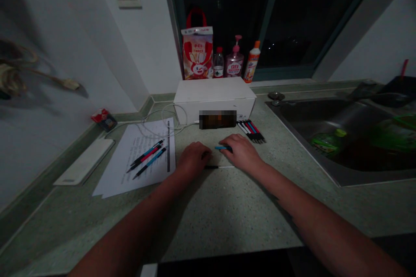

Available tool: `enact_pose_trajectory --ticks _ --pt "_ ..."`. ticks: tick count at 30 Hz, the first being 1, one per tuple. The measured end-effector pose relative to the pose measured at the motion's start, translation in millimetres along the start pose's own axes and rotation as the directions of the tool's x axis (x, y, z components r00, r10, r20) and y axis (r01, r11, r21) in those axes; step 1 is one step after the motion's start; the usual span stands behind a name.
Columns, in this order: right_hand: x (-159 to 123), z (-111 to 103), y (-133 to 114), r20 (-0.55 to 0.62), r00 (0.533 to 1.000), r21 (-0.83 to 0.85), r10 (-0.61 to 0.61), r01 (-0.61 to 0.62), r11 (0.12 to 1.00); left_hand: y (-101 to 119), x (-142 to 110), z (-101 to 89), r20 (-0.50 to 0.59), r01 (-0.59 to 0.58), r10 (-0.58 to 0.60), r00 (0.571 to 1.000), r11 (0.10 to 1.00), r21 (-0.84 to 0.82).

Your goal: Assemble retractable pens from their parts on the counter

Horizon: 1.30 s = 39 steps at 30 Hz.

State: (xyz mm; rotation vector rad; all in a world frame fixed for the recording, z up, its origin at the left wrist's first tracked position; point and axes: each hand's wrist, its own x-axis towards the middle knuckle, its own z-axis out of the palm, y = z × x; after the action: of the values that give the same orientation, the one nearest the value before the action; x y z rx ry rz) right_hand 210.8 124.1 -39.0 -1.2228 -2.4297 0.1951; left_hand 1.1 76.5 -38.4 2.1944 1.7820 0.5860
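Note:
Both my hands rest on the speckled green counter [227, 207] in front of a white box [214, 97]. My right hand [242, 152] is curled around a blue pen piece [222, 148] that sticks out to its left. My left hand [193, 158] is closed beside it, its fingertips near that blue piece; what it grips is hidden. A thin black and white pen refill [218, 167] lies on the counter just below both hands.
Three pens [147, 158] lie on printed paper sheets [136, 160] at left, beside a white flat slab [85, 160]. A bunch of pens [251, 130] lies right of the box. A steel sink [341, 138] holds green items. Bottles [234, 62] and a red bag [197, 54] stand by the window.

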Motion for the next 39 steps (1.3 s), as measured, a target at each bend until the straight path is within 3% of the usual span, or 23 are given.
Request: enact_pose_trajectory --ticks 6,13,19,22,25,27,33,39 --pt "-1.4 -7.7 4.4 0.018 1.0 -0.05 0.014 -0.013 0.999 -1.5 -0.8 0.9 -0.011 -0.005 0.005 1.0 1.0 -0.013" --pt "8.5 8.3 -8.5 0.025 0.999 -0.025 -0.039 0.04 0.999 0.2 0.9 2.9 -0.023 -0.009 0.008 1.0 0.999 -0.036" --pt "6.1 1.6 -6.4 -0.019 1.0 0.007 -0.024 0.024 1.0 2.8 -4.0 -9.5 -0.051 0.025 -0.028 0.998 0.998 -0.05" --pt "2.3 -6.9 -3.1 -0.056 0.998 0.031 -0.011 0.013 0.999 6.9 -10.9 -17.7 0.037 -0.069 0.072 0.997 0.995 -0.074" --pt "-0.4 -12.7 -2.6 -0.088 0.996 0.055 -0.014 0.019 0.998 12.1 -16.4 -20.7 0.154 -0.216 0.221 0.963 0.975 -0.048" --pt "-1.7 -15.1 -4.3 -0.087 0.996 0.074 -0.022 0.028 0.997 14.0 -17.4 -19.7 0.18 -0.26 0.26 0.949 0.965 -0.026" --pt "-5.0 -18.3 -15.6 0.051 0.979 0.135 -0.199 0.191 0.972 6.5 -11.8 -16.2 0.067 -0.141 0.138 0.988 0.989 0.038" --pt "-5.3 -18.1 -18.5 0.105 0.967 0.104 -0.232 0.221 0.97 2.7 -11.1 -16.6 0.022 -0.119 0.119 0.993 0.993 0.003"
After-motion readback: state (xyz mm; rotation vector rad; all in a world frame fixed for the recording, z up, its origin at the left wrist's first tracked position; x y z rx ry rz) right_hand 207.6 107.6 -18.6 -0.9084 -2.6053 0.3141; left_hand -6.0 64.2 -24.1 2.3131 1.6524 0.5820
